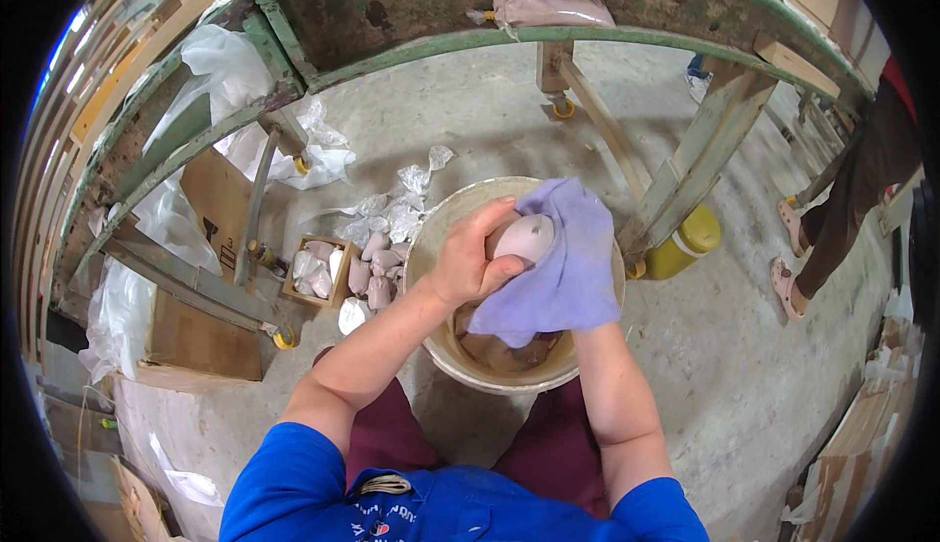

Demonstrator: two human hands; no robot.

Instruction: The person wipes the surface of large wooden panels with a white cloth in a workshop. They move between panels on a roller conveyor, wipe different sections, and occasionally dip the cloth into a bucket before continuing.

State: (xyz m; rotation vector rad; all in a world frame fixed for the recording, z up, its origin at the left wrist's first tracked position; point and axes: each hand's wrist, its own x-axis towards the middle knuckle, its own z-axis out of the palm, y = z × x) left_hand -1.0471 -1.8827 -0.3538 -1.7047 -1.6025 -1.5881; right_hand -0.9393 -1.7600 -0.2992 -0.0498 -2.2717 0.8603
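Head view: one rounded piece [524,240], one purple cloth [558,268] and one wide bucket [441,354] sit at the centre; the bucket stands on the floor [744,385] at the person's knees, with brownish contents low inside. One small box [344,276] to the left holds several pale pieces, and more loose pieces [379,292] are heaped beside it, too crowded to count exactly. One yellow-green pail [683,243] stands to the right, and one filled bag [553,5] rests on the green desk [392,62].

The rounded piece is smooth, egg-like and pale pinkish grey, with a small dark spot on top. It is over the bucket, its right side against the cloth.

The left hand [475,258] is clamped on it, thumb and fingers spread around its left side. The right forearm [622,395] reaches up; its hand is hidden under the cloth, so I cannot tell its grip.
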